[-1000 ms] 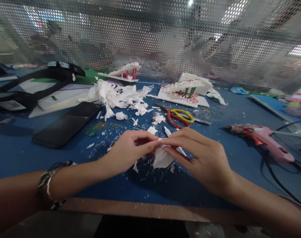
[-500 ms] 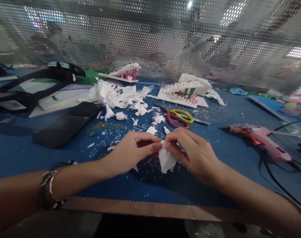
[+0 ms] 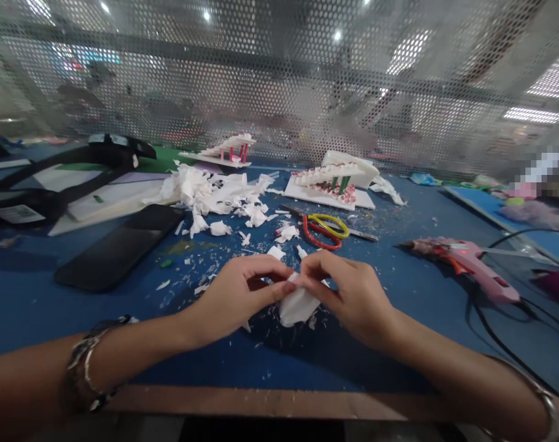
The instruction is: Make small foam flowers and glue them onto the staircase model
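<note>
Between my two hands, a crumpled piece of thin white paper hangs just above the blue table. My left hand pinches its upper edge between thumb and fingers. Right beside those fingertips, my right hand pinches the same piece, its thumb and forefinger closed. Small white paper scraps lie just beyond the fingers. Red-and-yellow-handled scissors rest behind my hands, with a dark pointed tool partly beneath them. A heap of torn white paper lies further back.
Two small white stair models, one with red posts and one with green posts, stand at the back. A pink glue gun with its cord lies right. At left are a black phone and a black strapped device. Perforated metal screens the rear.
The hanging paper has swung left and folded up a little between my fingertips. Both hands keep their pinch. The whole view has tilted upward slightly, so the table sits lower.
</note>
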Available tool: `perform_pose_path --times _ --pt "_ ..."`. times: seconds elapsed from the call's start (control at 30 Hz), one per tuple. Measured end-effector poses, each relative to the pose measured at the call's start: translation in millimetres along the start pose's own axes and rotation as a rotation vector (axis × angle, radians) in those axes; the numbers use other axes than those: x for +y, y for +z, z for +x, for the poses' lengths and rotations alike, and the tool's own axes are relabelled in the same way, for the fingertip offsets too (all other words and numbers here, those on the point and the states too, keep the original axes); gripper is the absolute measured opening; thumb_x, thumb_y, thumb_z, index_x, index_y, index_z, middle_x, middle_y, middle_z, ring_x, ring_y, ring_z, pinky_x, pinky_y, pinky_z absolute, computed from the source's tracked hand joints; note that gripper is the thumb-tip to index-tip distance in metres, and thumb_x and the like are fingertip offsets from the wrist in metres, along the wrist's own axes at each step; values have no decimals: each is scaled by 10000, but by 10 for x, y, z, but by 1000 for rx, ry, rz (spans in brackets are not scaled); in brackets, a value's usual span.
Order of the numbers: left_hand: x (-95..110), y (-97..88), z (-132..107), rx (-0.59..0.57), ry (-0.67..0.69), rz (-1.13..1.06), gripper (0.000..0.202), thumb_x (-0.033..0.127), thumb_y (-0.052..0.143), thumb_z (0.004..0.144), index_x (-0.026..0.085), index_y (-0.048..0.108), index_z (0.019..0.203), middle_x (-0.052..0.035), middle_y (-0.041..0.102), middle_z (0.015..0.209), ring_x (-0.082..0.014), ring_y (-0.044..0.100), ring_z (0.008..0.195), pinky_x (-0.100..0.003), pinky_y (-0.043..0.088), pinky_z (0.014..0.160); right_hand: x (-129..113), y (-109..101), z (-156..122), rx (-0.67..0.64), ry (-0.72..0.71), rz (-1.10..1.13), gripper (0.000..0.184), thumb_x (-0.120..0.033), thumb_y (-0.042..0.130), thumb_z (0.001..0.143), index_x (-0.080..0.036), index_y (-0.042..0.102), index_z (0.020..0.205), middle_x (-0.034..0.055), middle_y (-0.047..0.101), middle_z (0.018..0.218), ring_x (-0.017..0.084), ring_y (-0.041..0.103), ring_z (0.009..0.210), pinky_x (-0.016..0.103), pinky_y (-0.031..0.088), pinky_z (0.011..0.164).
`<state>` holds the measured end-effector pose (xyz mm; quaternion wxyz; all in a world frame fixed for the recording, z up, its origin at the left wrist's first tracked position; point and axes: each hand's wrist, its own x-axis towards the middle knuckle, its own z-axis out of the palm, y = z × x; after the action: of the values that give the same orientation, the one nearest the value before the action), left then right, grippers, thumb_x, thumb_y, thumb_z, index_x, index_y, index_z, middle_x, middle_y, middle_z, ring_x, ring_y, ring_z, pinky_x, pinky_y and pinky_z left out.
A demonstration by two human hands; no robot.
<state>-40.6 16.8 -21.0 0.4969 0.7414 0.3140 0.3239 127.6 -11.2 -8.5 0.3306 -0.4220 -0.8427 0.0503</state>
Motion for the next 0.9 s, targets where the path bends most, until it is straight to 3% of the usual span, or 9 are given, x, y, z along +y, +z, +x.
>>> perform_pose_path --times 0.2,0.33,0.5,0.67,0.77,0.9 --pt "27 -9 1 -10 78 74 122 208 536 740 151 643 749 2 609 738 -88 527 665 -157 393 584 -25 20 10 -37 253 339 190 -264 480 773 -168 435 615 -65 417 510 33 373 448 135 302 403" --pt "13 -16 3 -25 10 -30 138 216 529 731 149 649 748 2 607 725 -91 523 662 -163 395 588 -32 37 15 -35 323 438 173 -265 480 761 -164 445 625 -59 417 535 35 375 467 144 307 416" --pt "0 -16 28 -27 -139 -206 140 244 551 683 142 645 690 1 602 667 -103 513 624 -184 401 573 -7 39 20 -78 340 499 108 -226 458 773 -162 479 690 -51 462 571 34 408 499 140 332 453" --pt "3 -19 56 -10 -167 -207 144 260 564 652 139 641 670 -7 601 657 -119 513 622 -206 400 572 1 58 -5 -88 356 514 84 -225 445 787 -166 465 730 -39 488 600 44 449 520 144 362 465" --pt "-6 -24 56 -10 -167 -196 148 268 570 644 140 640 665 -5 595 668 -119 510 635 -206 395 581 14 69 -32 -59 320 481 23 -205 444 790 -182 442 793 -52 482 581 45 456 496 137 362 438" --pt "-13 -34 49 -13 -202 -225 151 277 573 644 142 636 668 4 588 651 -107 501 614 -200 387 578 49 55 -55 49 197 341 84 -154 431 802 -212 444 861 -46 531 652 44 496 551 125 394 483"
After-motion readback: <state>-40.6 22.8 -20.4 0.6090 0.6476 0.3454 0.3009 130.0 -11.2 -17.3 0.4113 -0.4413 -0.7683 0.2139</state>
